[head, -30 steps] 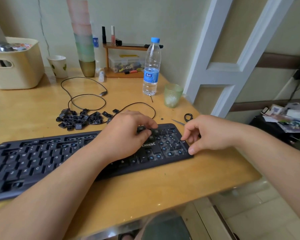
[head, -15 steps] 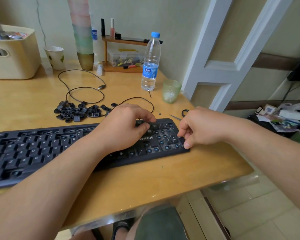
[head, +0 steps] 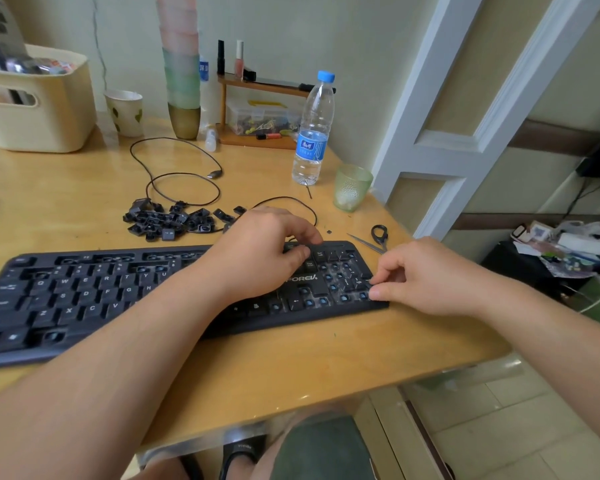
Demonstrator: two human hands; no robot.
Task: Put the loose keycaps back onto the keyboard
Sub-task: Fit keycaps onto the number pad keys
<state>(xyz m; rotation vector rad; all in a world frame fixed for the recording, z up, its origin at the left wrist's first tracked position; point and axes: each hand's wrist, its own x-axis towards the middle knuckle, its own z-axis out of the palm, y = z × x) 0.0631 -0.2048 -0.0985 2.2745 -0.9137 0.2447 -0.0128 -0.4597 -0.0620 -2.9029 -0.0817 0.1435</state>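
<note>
Over the past second we have barely shifted: our left hand (head: 260, 251) stays planted on the far right part of the keyboard (head: 94, 296), fingers curled down onto the keys beside the number pad, while our right hand (head: 426, 275) has drawn a little nearer along the keyboard's right edge, its fingers (head: 383, 271) bent and pinched together at the pad's near right corner. Whether they pinch a keycap we cannot tell; nothing shows between them. We judge a cap is being seated there, with many blue stems on the pad bare. The loose keycaps (head: 168, 220) lie heaped on the surface (head: 66, 195) just beyond the keyboard, left of our left hand, so most of the job remains. A black cable (head: 184, 174) loops beside the heap, scissors (head: 378, 235) lie just past the keyboard's far right corner, and a bottle (head: 312, 129) and green glass (head: 351, 187) stand farther off; none blocks the pad, though our left forearm crosses the keyboard's middle.
</note>
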